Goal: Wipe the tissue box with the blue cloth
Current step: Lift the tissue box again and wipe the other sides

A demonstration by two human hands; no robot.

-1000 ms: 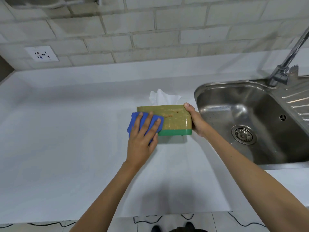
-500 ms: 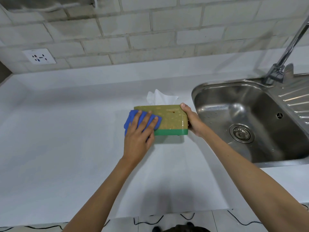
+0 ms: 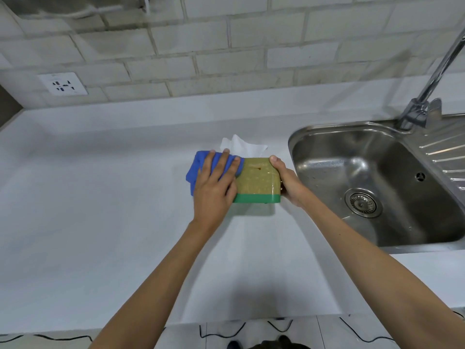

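Note:
The tissue box (image 3: 256, 181) is olive-gold with a green base band and stands on the white counter (image 3: 100, 222), a white tissue (image 3: 241, 146) sticking up behind it. My left hand (image 3: 214, 190) lies flat on the blue cloth (image 3: 198, 167), pressing it against the box's left part; the cloth hangs past the left end. My right hand (image 3: 286, 181) grips the box's right end, thumb on the top edge. The left end of the box is hidden under cloth and hand.
A steel sink (image 3: 377, 187) with a drain lies just right of the box, its tap (image 3: 425, 96) at the back. A tiled wall with a socket (image 3: 63, 84) runs behind. The counter's front edge is near me, cables on the floor below.
My left hand and the cloth have slid up from the box's front face toward its top left. The right hand keeps its hold on the right end.

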